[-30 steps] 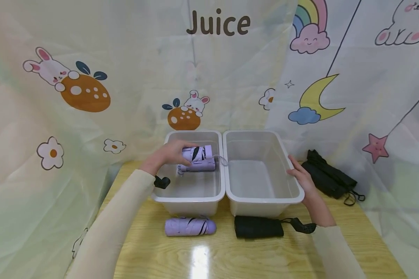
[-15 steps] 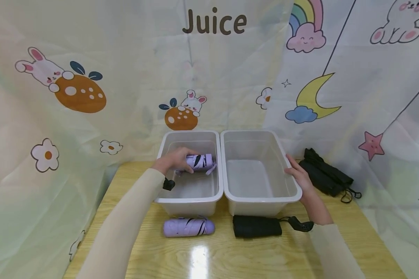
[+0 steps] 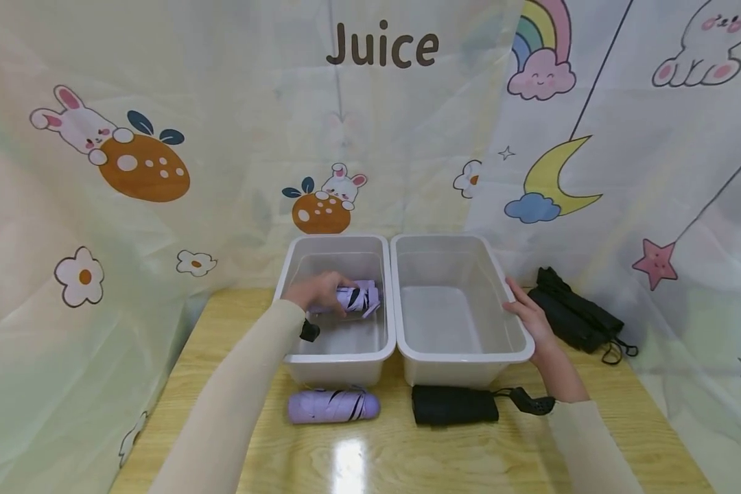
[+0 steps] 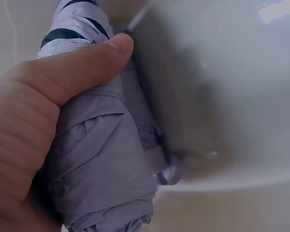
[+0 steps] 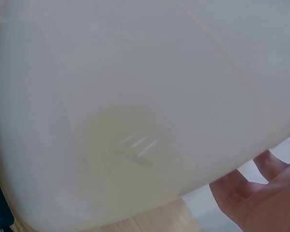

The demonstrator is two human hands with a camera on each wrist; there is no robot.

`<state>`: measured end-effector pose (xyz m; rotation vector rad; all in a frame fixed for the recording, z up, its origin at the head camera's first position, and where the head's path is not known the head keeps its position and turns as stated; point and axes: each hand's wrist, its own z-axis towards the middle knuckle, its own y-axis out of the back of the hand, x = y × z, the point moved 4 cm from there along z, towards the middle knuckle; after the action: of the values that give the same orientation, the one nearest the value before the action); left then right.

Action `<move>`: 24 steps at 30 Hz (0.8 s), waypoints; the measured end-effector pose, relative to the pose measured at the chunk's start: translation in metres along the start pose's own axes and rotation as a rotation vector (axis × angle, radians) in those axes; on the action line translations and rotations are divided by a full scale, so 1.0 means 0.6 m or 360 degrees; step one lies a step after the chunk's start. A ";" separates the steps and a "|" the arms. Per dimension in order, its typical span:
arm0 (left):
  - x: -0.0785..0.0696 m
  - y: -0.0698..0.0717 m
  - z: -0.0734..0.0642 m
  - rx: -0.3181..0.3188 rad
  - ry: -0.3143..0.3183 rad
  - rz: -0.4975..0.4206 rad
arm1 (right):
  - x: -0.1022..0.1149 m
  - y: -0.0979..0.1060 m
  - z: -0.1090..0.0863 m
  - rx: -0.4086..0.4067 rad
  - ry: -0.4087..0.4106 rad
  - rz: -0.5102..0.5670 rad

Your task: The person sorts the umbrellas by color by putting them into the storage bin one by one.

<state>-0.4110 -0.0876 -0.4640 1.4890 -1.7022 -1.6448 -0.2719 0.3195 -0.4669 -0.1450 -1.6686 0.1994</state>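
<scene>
My left hand (image 3: 323,291) is down inside the left white plastic bin (image 3: 339,357), gripping a light purple folded umbrella (image 3: 361,297) with black stripes. In the left wrist view the thumb lies across its wrapped fabric. Alongside and mostly hidden under it is a second purple folded umbrella (image 4: 137,104), with a small strap end showing. My right hand (image 3: 533,322) holds the right rim of the right white bin (image 3: 466,357), thumb over the edge. The right wrist view shows fingertips (image 5: 227,186) against that bin's wall.
In front of the left bin lies another purple folded umbrella (image 3: 333,406). A black folded umbrella (image 3: 453,405) lies before the right bin. Behind my right hand is a second black folded umbrella (image 3: 574,309) with a cord. A printed cloth (image 3: 247,171) hangs behind the wooden table (image 3: 272,466).
My left hand has lowered the striped purple umbrella deeper into the left bin, slightly right and toward me, covering most of the umbrella beneath. My right hand stays on the right bin's rim.
</scene>
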 end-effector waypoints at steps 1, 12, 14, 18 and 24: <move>0.001 -0.005 0.001 0.0015 0.0000 -0.0017 | -0.001 0.000 0.000 0.0002 -0.0006 0.0002; 0.020 -0.030 0.020 0.0070 -0.0014 -0.0068 | 0.003 -0.006 0.000 0.0013 -0.0009 -0.0010; 0.021 -0.033 0.022 0.0091 0.0009 -0.0076 | 0.004 -0.006 0.000 0.0014 -0.0018 -0.0006; 0.021 -0.037 0.030 0.0113 0.0065 -0.0045 | 0.005 -0.002 0.002 -0.0005 -0.0025 -0.0038; 0.025 -0.042 0.039 0.0142 0.0159 -0.0001 | 0.002 0.004 0.003 -0.0015 -0.0055 -0.0077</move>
<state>-0.4252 -0.0823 -0.4985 1.5847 -1.7414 -1.4856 -0.2742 0.3219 -0.4665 -0.1087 -1.7059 0.1579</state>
